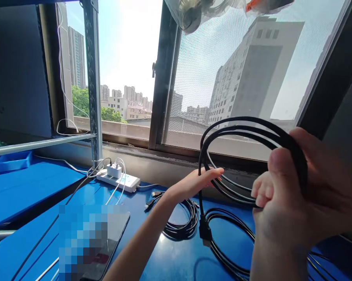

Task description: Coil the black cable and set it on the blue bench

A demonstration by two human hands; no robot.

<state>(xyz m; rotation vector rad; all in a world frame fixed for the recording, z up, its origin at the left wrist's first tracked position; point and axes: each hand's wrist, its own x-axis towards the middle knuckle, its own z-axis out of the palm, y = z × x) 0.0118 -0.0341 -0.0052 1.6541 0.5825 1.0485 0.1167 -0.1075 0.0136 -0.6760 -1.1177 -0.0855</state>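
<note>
Blue table [32, 183]: two coils [180, 222]; right hand [296, 203] grips cable [237, 128].

A white power strip [119, 180] with a white charger [114, 170] plugged in lies on the blue tabletop [176, 261] under the window frame [163, 78]. A smartphone [117, 230] lies nearer. A blue tray [12, 160] sits far left, behind a metal shelf upright [93, 78]. A clear plastic bag [199, 11] hangs overhead.
</note>
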